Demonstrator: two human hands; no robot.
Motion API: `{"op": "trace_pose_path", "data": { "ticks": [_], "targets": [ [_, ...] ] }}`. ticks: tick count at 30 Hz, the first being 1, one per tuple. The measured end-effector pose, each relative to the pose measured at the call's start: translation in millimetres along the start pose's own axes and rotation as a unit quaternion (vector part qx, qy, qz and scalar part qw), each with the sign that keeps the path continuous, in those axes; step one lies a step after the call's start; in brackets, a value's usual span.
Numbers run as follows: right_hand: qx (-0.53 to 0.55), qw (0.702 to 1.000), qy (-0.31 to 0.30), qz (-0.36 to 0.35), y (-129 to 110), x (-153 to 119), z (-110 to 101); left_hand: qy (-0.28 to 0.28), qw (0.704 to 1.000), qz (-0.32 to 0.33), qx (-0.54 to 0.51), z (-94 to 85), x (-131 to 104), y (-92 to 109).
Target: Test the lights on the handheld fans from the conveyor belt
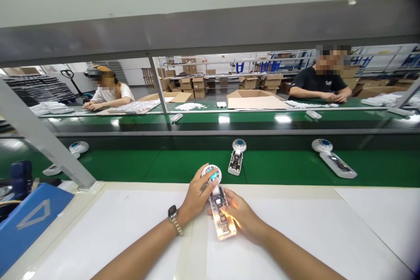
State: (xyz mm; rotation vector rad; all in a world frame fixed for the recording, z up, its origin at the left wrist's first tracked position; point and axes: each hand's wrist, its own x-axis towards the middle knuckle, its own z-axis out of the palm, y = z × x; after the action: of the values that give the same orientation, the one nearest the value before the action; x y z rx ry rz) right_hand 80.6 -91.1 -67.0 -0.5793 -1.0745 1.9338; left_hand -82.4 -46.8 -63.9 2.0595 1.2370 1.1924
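Note:
Between my hands is a white handheld device (225, 226) with a round head, a bright blue centre and a long body with its circuit board exposed. Warm orange light glows from the lower body, and a small white light shows near its top. My left hand (196, 194) grips the round head and neck, fingers lying over its face. Around the body's right side is my right hand (244, 216), its thumb on the circuit board and its other fingers partly hidden behind. The device is held tilted over the white work surface (138, 223).
Similar devices lie on the green conveyor belt (193, 159): one (235, 162) just ahead, one (337, 164) at right, one (78, 147) at left. A blue bin (36, 223) stands at left beside a slanted metal post (49, 138). Two people work across the line.

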Motion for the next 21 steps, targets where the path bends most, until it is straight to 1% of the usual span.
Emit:
{"op": "trace_pose_path", "data": {
  "ticks": [7,14,21],
  "targets": [
    [-0.01,1.0,0.005,-0.007,-2.7,-1.6,3.7,0.006,1.0,0.005,0.002,0.5,-0.8,-1.6],
    [-0.003,1.0,0.012,-0.01,-0.2,1.5,2.8,0.014,1.0,0.009,-0.003,0.2,-1.3,1.6],
    [0.021,0.999,-0.025,-0.013,0.6,0.8,-2.7,0.019,1.0,0.007,-0.012,1.8,0.1,0.5]
  ]
}}
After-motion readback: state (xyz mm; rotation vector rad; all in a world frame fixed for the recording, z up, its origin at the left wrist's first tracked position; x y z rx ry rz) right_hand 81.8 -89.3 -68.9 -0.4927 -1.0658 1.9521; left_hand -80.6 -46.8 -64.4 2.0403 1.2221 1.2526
